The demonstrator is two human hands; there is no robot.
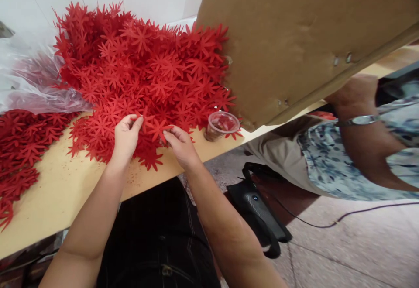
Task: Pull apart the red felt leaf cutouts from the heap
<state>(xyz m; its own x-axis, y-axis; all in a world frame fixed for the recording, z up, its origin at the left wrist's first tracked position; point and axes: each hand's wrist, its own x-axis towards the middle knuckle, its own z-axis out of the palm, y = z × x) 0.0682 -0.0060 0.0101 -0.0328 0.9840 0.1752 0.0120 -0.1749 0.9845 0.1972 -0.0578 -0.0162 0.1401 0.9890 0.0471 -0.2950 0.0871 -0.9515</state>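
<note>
A person seated or standing at a light wooden surface (62,187) handles a red flower-shaped piece (156,130), its thin petals spread between the two hands, in front of a large heap of matching red cutouts (140,70). The right hand (180,146) pinches the piece at its edge between thumb and fingertips. The left hand (127,135) is raised on the other side, thumb and forefinger brought together beside the petals; whether it grips one cannot be told. Just right of the heap, near the front edge of the surface, stands a clear plastic cup (223,123), its contents hard to make out. A second, darker red pile (28,144) lies at far left, below a crumpled clear plastic bag (39,78), and fine crumbs are scattered on the bare wood between the piles. A broad piece of brown cardboard (294,48) rises to the right of the heap, with metal staples near its lower edge. Beyond it is another person's arm, wearing a wristwatch (362,120), against blue-and-white patterned clothing (330,157). Lower down are a black bag (255,205) and a dark cable (360,211) above a speckled floor (369,244).
</note>
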